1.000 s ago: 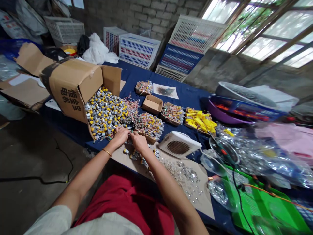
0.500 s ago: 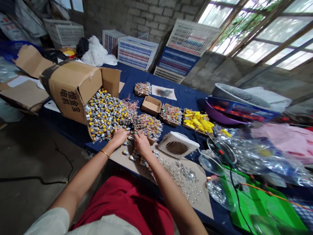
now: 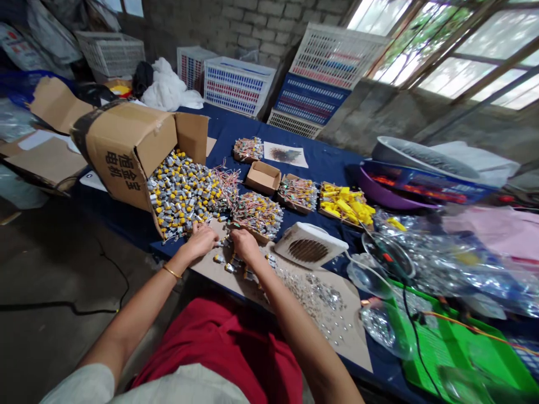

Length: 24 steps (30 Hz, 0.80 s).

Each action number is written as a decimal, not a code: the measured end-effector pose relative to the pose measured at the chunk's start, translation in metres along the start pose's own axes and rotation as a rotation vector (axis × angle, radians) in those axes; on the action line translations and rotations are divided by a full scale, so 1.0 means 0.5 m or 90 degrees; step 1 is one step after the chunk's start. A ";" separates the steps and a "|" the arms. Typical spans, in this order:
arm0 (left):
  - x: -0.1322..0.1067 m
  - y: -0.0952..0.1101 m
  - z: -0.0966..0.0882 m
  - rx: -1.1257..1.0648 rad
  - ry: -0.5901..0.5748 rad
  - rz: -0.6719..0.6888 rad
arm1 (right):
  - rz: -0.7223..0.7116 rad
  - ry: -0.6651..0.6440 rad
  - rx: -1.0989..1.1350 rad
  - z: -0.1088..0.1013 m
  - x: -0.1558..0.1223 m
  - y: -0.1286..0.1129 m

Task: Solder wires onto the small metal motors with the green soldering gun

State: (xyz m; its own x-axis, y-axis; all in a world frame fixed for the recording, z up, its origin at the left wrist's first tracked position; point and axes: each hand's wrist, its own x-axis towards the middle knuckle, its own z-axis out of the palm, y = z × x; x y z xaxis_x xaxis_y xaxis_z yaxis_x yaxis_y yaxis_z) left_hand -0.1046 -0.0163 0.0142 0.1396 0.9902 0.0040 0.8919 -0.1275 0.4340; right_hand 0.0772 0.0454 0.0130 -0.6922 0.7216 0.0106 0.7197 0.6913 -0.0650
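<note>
Curling over motors spilled within reach from a tipped box, the left hand and right hand sit half closed, any grip hidden.

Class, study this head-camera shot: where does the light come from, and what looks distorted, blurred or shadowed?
In the head view, daylight comes through the windows, whose panes glare almost white; the wide lens bows the table edge; the plastic bags at right look soft; the floor sits in dim shadow.
</note>
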 end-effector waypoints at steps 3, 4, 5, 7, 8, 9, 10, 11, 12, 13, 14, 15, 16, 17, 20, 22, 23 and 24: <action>-0.016 0.008 0.011 -0.013 0.014 0.020 | -0.010 -0.015 0.012 -0.006 0.000 0.001; -0.020 0.011 0.015 -0.016 0.022 0.026 | -0.013 -0.017 0.014 -0.008 -0.002 0.000; -0.022 0.014 0.018 -0.015 0.029 0.031 | -0.016 -0.018 0.016 -0.010 -0.004 -0.002; -0.025 0.019 0.022 -0.004 0.030 0.038 | -0.019 -0.015 0.016 -0.013 -0.012 -0.009; -0.025 0.020 0.021 0.003 0.024 0.039 | -0.018 -0.011 0.015 -0.015 -0.017 -0.013; -0.023 0.021 0.020 0.008 0.015 0.038 | -0.015 -0.007 0.014 -0.016 -0.022 -0.017; -0.020 0.021 0.017 0.010 0.002 0.035 | -0.010 -0.002 0.012 -0.017 -0.027 -0.021; -0.015 0.021 0.014 0.008 -0.011 0.030 | -0.005 0.004 0.011 -0.018 -0.031 -0.025; -0.009 0.021 0.010 0.002 -0.027 0.024 | -0.001 0.009 0.011 -0.019 -0.035 -0.028; -0.002 0.020 0.006 -0.007 -0.043 0.016 | 0.003 0.013 0.011 -0.019 -0.038 -0.031; 0.005 0.020 0.002 -0.021 -0.059 0.007 | 0.005 0.018 0.013 -0.019 -0.040 -0.035; 0.013 0.018 -0.002 -0.037 -0.073 -0.004 | 0.004 0.023 0.016 -0.018 -0.042 -0.039; 0.021 0.017 -0.004 -0.054 -0.082 -0.017 | 0.000 0.028 0.020 -0.018 -0.043 -0.044; 0.028 0.015 -0.006 -0.070 -0.087 -0.030 | -0.005 0.033 0.024 -0.016 -0.044 -0.050; 0.046 0.012 -0.003 -0.098 -0.091 -0.063 | -0.016 0.053 0.031 -0.010 -0.051 -0.072; 0.055 0.012 0.000 -0.100 -0.097 -0.079 | -0.012 0.070 0.029 -0.005 -0.060 -0.085; 0.058 0.013 0.002 -0.097 -0.100 -0.085 | -0.009 0.079 0.026 -0.002 -0.066 -0.092; 0.062 0.015 0.003 -0.092 -0.101 -0.090 | -0.007 0.087 0.022 0.001 -0.072 -0.097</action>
State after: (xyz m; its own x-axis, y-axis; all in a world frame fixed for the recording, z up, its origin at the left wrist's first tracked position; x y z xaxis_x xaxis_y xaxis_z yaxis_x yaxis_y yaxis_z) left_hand -0.0930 0.0134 0.0162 0.0931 0.9750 -0.2018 0.8384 0.0326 0.5441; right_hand 0.0673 -0.0141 0.0153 -0.6849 0.7135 0.1474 0.7076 0.6996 -0.0987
